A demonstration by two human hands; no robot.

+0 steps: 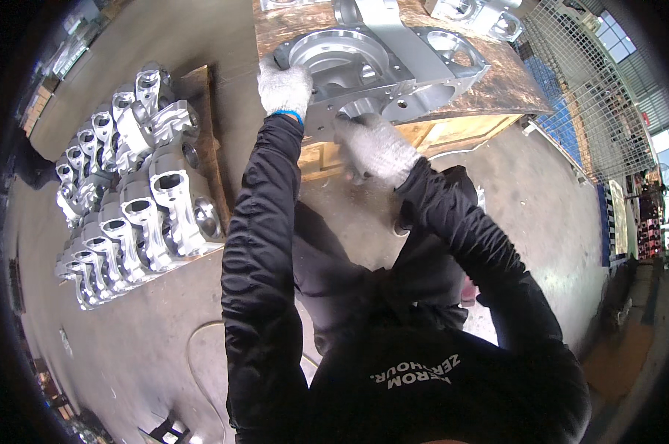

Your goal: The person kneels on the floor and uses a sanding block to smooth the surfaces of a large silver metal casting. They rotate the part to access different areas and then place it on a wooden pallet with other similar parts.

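Observation:
A large machined metal casting (408,66), silver with round bores, rests on a wooden crate top (497,81) in front of me. My left hand (284,87), in a white knit glove, grips the casting's left end, thumb over the edge. My right hand (379,150), also gloved, is at the casting's near face, just below a bore. Its fingers are curled and slightly blurred. Something small and dark shows beneath them, too unclear to name.
More castings (475,15) lie at the crate's far side. To the left, several similar castings (138,211) stand in rows beside a wooden board (208,133). A wire mesh cage (593,81) stands at the right. A thin hose (191,355) curves across the floor.

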